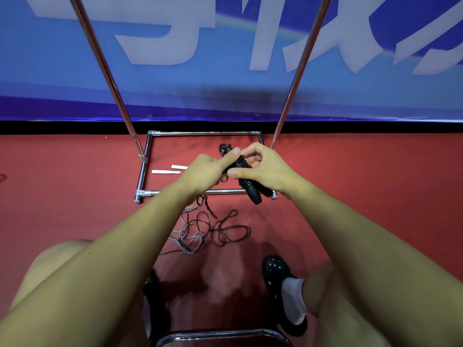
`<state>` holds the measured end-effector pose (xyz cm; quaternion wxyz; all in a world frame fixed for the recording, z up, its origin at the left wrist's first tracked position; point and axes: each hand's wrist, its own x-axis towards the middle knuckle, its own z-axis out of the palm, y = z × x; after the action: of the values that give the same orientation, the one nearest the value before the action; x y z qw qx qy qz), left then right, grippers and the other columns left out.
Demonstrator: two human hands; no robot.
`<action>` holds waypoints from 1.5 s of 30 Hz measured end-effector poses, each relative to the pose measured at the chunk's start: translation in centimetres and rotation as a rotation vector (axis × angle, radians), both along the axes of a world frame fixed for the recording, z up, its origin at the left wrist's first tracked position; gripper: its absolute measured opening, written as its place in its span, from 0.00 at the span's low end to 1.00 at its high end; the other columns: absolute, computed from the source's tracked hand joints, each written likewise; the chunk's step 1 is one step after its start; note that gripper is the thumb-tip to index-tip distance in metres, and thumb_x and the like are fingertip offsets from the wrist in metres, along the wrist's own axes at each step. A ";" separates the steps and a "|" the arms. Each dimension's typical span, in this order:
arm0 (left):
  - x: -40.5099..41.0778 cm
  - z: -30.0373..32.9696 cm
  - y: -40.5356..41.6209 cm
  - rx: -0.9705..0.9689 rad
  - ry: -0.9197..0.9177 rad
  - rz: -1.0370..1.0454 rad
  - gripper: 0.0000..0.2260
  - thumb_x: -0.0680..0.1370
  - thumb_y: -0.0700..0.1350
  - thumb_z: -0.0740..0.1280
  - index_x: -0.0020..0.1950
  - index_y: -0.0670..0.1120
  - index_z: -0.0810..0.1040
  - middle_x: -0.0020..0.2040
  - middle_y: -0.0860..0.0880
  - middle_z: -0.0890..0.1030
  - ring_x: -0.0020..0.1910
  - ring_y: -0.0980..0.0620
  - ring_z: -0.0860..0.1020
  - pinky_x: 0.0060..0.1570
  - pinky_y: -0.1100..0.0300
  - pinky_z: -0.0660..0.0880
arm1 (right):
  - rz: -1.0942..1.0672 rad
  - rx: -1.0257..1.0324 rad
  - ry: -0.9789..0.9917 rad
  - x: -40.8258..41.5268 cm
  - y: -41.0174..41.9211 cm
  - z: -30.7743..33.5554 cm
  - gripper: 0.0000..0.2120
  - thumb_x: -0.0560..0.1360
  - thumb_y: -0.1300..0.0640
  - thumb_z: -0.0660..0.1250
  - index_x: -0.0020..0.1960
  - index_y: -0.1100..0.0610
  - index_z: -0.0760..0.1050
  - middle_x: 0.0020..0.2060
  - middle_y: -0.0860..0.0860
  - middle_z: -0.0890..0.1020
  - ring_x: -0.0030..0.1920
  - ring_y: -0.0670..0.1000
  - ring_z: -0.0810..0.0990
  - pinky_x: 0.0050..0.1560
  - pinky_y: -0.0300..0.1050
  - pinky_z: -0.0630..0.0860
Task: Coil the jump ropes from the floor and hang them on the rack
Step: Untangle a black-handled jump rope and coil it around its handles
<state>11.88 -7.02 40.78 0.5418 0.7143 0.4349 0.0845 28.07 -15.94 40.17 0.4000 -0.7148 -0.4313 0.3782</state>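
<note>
Both hands meet over the rack's base and hold a black jump rope (246,182) whose two ribbed handles lie side by side with cord wound round them. My left hand (208,174) grips the bundle from the left, thumb on top. My right hand (260,169) pinches the wound cord from the right. A small black cord loop sticks out above the handles. On the red floor below lies a tangle of dark and grey rope cords (213,231). The chrome rack (200,133) stands ahead with two slanted uprights.
Two white handles (166,172) lie on the floor inside the rack's base frame. A blue banner with white characters (175,46) covers the wall behind. My black shoe (278,274) and bare knees are at the bottom, with a chrome tube (220,333) by the lower edge.
</note>
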 end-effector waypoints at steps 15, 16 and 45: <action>-0.2 1.1 -0.4 -0.370 -0.171 -0.087 0.26 0.81 0.67 0.57 0.51 0.46 0.80 0.33 0.48 0.77 0.26 0.51 0.75 0.24 0.64 0.70 | 0.153 -0.013 0.381 0.3 -0.8 1.1 0.18 0.79 0.65 0.70 0.66 0.55 0.73 0.51 0.56 0.86 0.45 0.56 0.87 0.46 0.47 0.84; -0.4 1.0 -0.3 -0.433 -0.118 -0.087 0.28 0.80 0.69 0.55 0.54 0.47 0.78 0.34 0.47 0.78 0.25 0.51 0.75 0.23 0.64 0.70 | 0.113 0.012 0.340 0.7 -0.7 1.2 0.17 0.79 0.65 0.71 0.65 0.56 0.73 0.48 0.57 0.86 0.39 0.53 0.86 0.42 0.46 0.83; 0.4 -0.6 0.1 0.090 -0.118 0.124 0.10 0.79 0.46 0.71 0.41 0.42 0.86 0.28 0.61 0.80 0.30 0.63 0.75 0.48 0.59 0.71 | -0.121 -0.136 0.634 3.4 0.0 0.4 0.16 0.85 0.51 0.59 0.57 0.62 0.78 0.48 0.57 0.83 0.44 0.53 0.83 0.47 0.45 0.80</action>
<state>12.27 -6.94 40.20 0.5274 0.7034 0.4413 0.1795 31.47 -15.96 40.56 0.4872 -0.6111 -0.2159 0.5854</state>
